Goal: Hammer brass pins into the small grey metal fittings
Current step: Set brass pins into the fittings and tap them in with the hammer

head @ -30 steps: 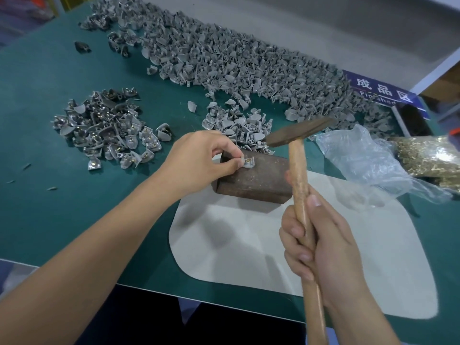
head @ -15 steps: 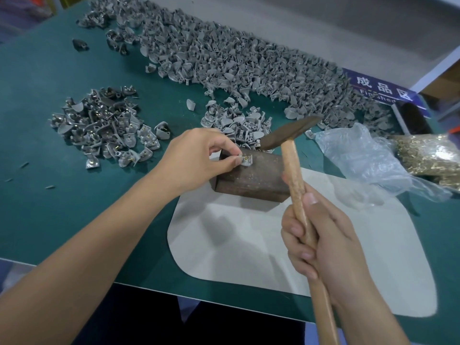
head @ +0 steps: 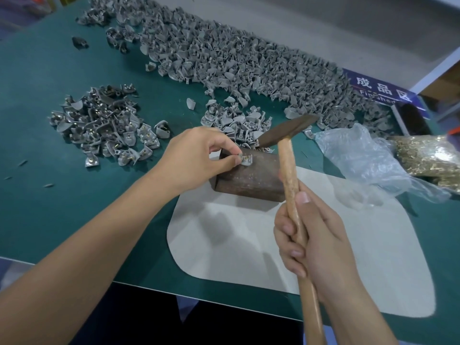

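Pin seated, hammer [head: 286, 131] poised
Left hand [head: 199, 155] pinches fitting [head: 246, 160] on block [head: 249, 178]; right hand [head: 316, 237] grips handle; a square strike seems next

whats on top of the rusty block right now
One small grey fitting with a brass pin in it sits on the rusty block, pinched by the left hand. The fingertips cover the fitting's left edge.

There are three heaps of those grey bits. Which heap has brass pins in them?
The separate heap on the left: gold pins glint among its pieces. The long far heap and small middle one look plain grey.
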The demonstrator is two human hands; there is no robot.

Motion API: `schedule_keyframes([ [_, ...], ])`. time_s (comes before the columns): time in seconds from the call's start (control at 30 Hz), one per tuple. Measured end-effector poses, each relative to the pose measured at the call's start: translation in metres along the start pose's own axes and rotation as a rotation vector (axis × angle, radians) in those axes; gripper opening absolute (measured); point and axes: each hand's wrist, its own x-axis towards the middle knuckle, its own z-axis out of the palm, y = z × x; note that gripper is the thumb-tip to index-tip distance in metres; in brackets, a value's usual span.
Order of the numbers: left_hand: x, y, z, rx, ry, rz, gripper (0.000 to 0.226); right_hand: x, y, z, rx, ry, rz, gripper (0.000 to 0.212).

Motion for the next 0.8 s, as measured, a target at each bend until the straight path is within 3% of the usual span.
schedule_keyframes([
  [0.8,-0.0013,0.0022,-0.0009,0.004,0.011,-0.013,0.004,-0.0052,-0.0017,0.0050,-0.055,0.002,0.004,0.031],
])
